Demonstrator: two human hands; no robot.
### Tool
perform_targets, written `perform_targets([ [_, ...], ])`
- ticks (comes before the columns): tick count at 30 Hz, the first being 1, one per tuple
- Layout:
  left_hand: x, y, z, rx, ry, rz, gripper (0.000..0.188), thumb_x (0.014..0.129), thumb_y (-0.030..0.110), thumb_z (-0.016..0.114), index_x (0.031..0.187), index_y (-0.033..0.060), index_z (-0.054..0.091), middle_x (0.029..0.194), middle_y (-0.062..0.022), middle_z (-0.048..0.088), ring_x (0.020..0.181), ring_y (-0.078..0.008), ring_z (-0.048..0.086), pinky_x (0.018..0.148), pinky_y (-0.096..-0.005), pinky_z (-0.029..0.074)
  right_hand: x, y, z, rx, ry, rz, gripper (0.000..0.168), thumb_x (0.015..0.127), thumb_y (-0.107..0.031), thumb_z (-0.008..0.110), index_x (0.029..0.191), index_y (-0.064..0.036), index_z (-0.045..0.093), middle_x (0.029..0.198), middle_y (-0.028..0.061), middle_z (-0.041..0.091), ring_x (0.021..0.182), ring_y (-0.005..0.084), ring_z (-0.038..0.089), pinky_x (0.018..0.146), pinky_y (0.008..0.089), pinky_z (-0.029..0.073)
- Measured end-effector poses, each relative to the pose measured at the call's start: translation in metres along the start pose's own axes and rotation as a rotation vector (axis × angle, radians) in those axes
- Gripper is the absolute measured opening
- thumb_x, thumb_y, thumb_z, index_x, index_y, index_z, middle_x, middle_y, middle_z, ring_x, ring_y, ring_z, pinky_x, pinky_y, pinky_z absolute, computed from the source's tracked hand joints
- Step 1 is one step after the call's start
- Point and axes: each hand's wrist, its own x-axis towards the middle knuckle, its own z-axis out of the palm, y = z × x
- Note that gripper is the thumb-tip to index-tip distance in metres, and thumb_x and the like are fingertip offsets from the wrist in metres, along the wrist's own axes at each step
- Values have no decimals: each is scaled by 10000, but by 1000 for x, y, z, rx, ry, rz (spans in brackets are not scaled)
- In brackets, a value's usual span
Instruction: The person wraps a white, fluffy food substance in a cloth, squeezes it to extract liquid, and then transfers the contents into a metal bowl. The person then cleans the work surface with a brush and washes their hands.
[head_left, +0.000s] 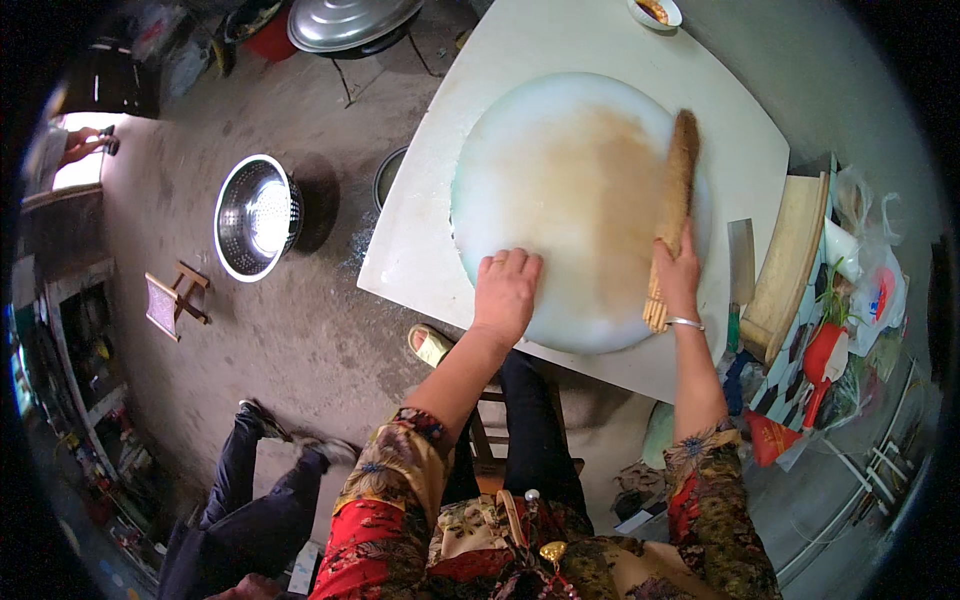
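A hand brush of bound straw (682, 165) is in my right hand (679, 266), held by its tied lower part, with its broad end pointing away from me. It lies over the right side of a round, whitish board (525, 187), whose middle and right carry a brownish smear. My left hand (508, 291) rests across the board's near left rim, knuckles up and fingers bent together. Whatever may be under those fingers is hidden. The board lies on a white table (420, 255). A cleaver (741, 262) lies along the table's right side.
A small bowl of sauce (655, 13) stands at the far edge. Right of the table are a curved wooden piece (787, 270) and a red ladle (821, 367). On the floor to the left are a steel colander (255, 217) and a folding stool (174, 300). Another person's legs (255, 495) are at lower left.
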Motion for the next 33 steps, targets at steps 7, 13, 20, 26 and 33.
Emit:
perform_targets([
  [7, -108, -50, -34, -70, 181, -156, 304, 833, 87, 652, 1136, 90, 626, 1005, -106, 642, 939, -317, 611, 864, -437, 433, -84, -64, 90, -192, -253, -558, 757, 860, -220, 671, 1530, -216, 318, 961, 247, 658, 785, 386, 654, 682, 470, 539],
  [13, -201, -102, -52, -23, 73, -314, 296, 811, 44, 668, 1102, 88, 645, 1020, -114, 657, 940, -320, 620, 825, -439, 466, -183, -119, 135, -317, -517, -577, 778, 858, -246, 658, 1535, -309, 280, 925, 233, 586, 745, 423, 636, 650, 500, 552],
  [20, -302, -170, -73, -73, -52, -515, 313, 834, 82, 652, 1145, 92, 630, 1073, -148, 641, 997, -372, 597, 874, -454, 469, -225, -81, 72, -82, -342, -490, 736, 863, -200, 669, 1514, -120, 335, 1087, 260, 631, 851, 389, 678, 716, 443, 567],
  [26, -372, -195, -80, -96, -189, -656, 300, 810, 66, 676, 1108, 78, 642, 1028, -165, 657, 895, -371, 633, 782, -458, 508, -198, 17, 1, -40, 8, 44, 732, 883, -124, 631, 1521, -24, 286, 1101, 286, 659, 949, 341, 680, 842, 410, 530],
  [33, -355, -170, -94, -115, -251, -830, 281, 828, 86, 676, 1107, 81, 645, 1041, -169, 660, 889, -355, 649, 795, -443, 526, -255, -27, 82, -151, -316, -110, 786, 888, -167, 609, 1552, -76, 199, 1066, 270, 580, 881, 419, 626, 755, 473, 537],
])
